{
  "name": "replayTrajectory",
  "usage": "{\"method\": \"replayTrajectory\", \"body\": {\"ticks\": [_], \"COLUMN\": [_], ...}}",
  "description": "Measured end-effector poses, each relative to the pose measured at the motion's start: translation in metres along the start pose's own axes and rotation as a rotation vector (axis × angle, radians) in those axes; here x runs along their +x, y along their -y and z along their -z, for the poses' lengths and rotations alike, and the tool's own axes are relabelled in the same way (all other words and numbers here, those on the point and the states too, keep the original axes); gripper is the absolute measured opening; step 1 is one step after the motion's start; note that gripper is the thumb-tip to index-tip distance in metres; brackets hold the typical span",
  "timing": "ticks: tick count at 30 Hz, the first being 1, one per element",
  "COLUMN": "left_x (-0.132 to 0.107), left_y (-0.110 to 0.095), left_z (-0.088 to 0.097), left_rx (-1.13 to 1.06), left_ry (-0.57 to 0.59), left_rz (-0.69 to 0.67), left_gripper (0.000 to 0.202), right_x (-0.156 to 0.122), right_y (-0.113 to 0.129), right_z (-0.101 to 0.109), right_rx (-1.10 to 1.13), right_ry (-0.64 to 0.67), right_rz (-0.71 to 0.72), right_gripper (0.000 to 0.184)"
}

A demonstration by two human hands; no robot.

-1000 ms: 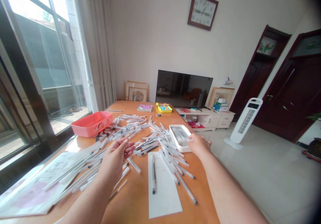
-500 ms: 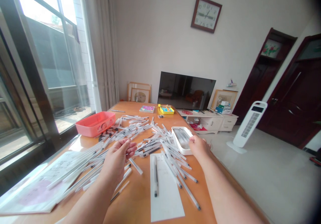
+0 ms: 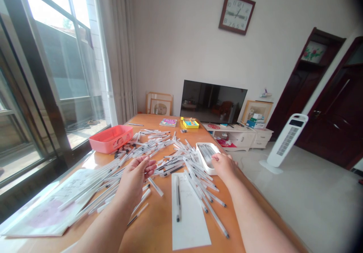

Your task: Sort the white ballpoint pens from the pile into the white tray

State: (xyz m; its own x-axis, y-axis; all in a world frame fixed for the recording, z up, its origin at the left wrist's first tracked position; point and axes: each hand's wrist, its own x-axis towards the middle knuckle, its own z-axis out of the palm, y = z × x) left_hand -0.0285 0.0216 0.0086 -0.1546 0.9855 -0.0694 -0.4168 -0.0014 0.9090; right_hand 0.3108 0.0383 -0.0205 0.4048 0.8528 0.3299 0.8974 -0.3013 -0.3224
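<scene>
Several clear pens with black tips (image 3: 159,149) lie scattered across the orange wooden table (image 3: 159,230). My left hand (image 3: 136,177) hovers palm-up over the pile's near edge, fingers loosely spread, nothing in it. My right hand (image 3: 224,165) is at the near right corner of a white tray (image 3: 202,159) that holds several pens. Its thumb points at the rim and its other fingers are hidden. Between my forearms a single pen (image 3: 177,198) lies on a white paper strip (image 3: 190,219).
A pink basket (image 3: 111,138) stands at the table's left by the window. Printed sheets (image 3: 51,207) lie at the near left. A yellow box (image 3: 190,123) and a booklet (image 3: 168,122) sit at the far end. Beyond are a TV (image 3: 212,102) and a white tower fan (image 3: 286,141).
The view has shifted slightly to the left and tilted. Both hands stay almost where they were, the right one still at the tray.
</scene>
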Motion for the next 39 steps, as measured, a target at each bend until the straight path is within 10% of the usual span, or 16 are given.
{"method": "replayTrajectory", "body": {"ticks": [12,21,30,39], "left_x": [0.006,0.009,0.016,0.032], "left_y": [0.0,-0.004,-0.012,-0.007], "left_z": [0.008,0.015,0.027,0.042], "left_rx": [-0.015,-0.053,-0.048,0.363], "left_ry": [-0.002,-0.024,-0.103,-0.228], "left_rz": [-0.027,-0.067,-0.079,-0.243], "left_gripper": [0.031,0.031,0.028,0.033], "right_x": [-0.007,-0.03,-0.071,-0.077], "right_y": [0.014,0.05,0.093,0.078], "right_z": [0.033,0.057,0.02,-0.003], "right_rx": [0.167,0.579,0.742,0.546], "right_ry": [-0.194,-0.104,0.069,0.115], "right_rz": [0.04,0.158,0.192,0.232], "right_gripper": [0.023,0.03,0.028,0.025]}}
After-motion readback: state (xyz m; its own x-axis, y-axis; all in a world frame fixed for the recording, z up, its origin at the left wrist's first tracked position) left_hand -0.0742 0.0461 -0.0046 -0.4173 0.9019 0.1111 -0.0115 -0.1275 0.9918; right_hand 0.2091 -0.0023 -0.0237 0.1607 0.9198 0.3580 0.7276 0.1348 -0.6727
